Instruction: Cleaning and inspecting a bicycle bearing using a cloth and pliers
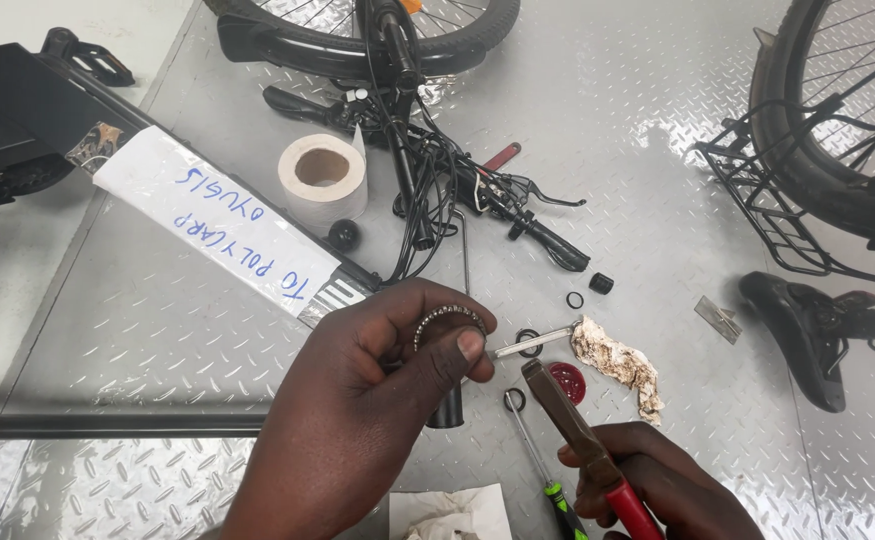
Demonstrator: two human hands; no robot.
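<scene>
My left hand is closed on a round metal bearing ring with small balls, pinched between thumb and fingers above a short black tube. My right hand grips red-handled pliers, whose rusty jaws point up-left, close to the ring. A thin metal rod lies on the floor just beyond the jaws, threaded through a black ring.
On the checker-plate floor: a screwdriver with a green handle, a red cap, a dirty rag, small black rings, a tape roll, bicycle handlebars with cables, a wheel and rack, a saddle, and a labelled black frame tube.
</scene>
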